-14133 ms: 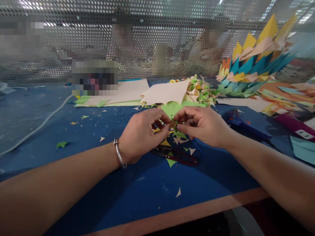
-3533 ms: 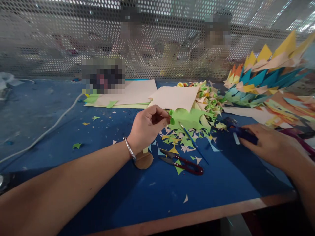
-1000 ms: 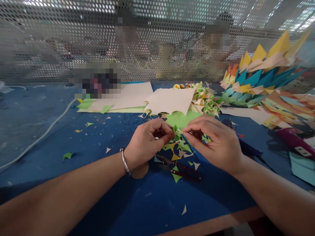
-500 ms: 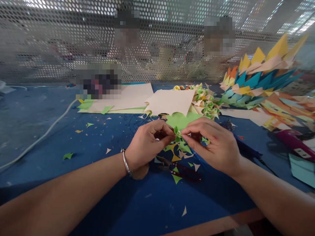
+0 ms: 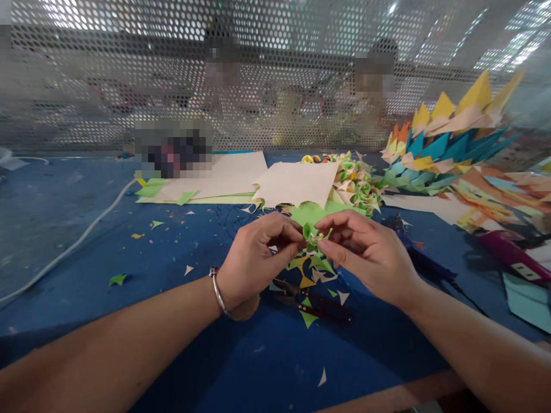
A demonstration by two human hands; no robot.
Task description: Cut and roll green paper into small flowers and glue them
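Observation:
A small green paper flower (image 5: 307, 232) with a pale middle is held above the blue table. My left hand (image 5: 267, 249) is closed, thumb and forefinger pinching the flower's left side. From the right, my right hand (image 5: 365, 252) has its thumb and fingertips closed on the flower's other petals. Just below lie snippers (image 5: 321, 304) with dark red handles, blades toward the left, resting partly on green paper scraps. Cut scraps (image 5: 307, 272) in green, yellow and cream lie under the fingers. Beyond the hands sits a green paper sheet (image 5: 318, 213), partly covered by a cream sheet (image 5: 297, 180) with scalloped edges.
Several green-and-cream paper flowers (image 5: 359, 183) are piled behind my right hand. Spiky coloured paper pieces (image 5: 456, 132) stand at right, near a dark blue tool (image 5: 424, 255) and a purple power strip (image 5: 512, 255). A white cable (image 5: 81, 241) crosses the left. People sit behind the perforated screen (image 5: 258, 103).
My right hand has opened slightly around the flower, and more of its petals now show between the fingertips. The left hand keeps its pinch. The view has shifted slightly.

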